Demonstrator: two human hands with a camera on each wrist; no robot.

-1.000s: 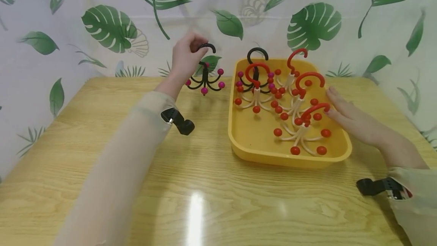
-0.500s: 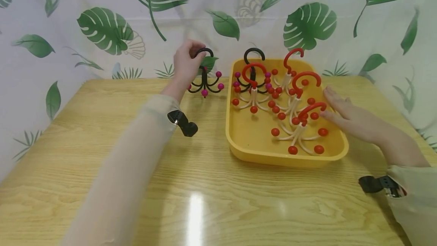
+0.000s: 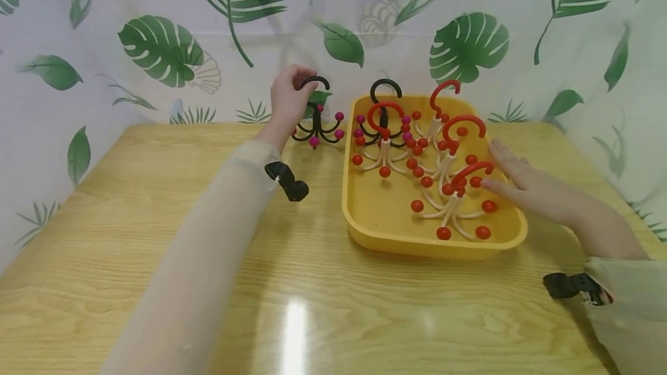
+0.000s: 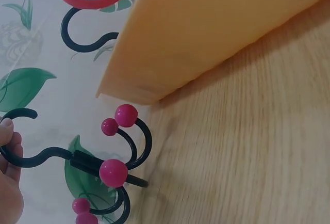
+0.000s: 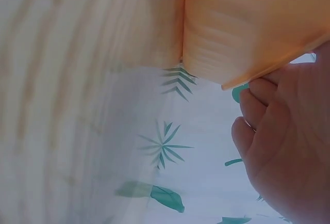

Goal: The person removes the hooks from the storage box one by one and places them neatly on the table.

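Observation:
My left hand [image 3: 290, 96] pinches the curved top of a black multi-arm hook hanger [image 3: 315, 123], whose bent arms end in magenta balls. In the left wrist view this black hanger [image 4: 85, 162] hangs beside the yellow bin's outer wall [image 4: 180, 33]. My right hand [image 3: 539, 190] lies along the right rim of the yellow bin [image 3: 438, 250], fingers straight, thumb reaching over the edge. The right wrist view shows the right palm [image 5: 289, 146] at the rim. Inside the bin stand several cream hangers [image 3: 452, 210] with red hooks and red balls, plus another black one [image 3: 384, 116] at the back left.
The bin stands on a wood-grain table [image 3: 260, 294], right of centre. Behind it hangs a white leaf-patterned cloth [image 3: 339, 4]. A wrist camera [image 3: 292, 181] sticks out under the left sleeve, another camera [image 3: 560, 285] under the right.
The left hand has come down slightly and a little toward the bin with the black hanger. The right hand stays at the rim. The head view has shifted slightly.

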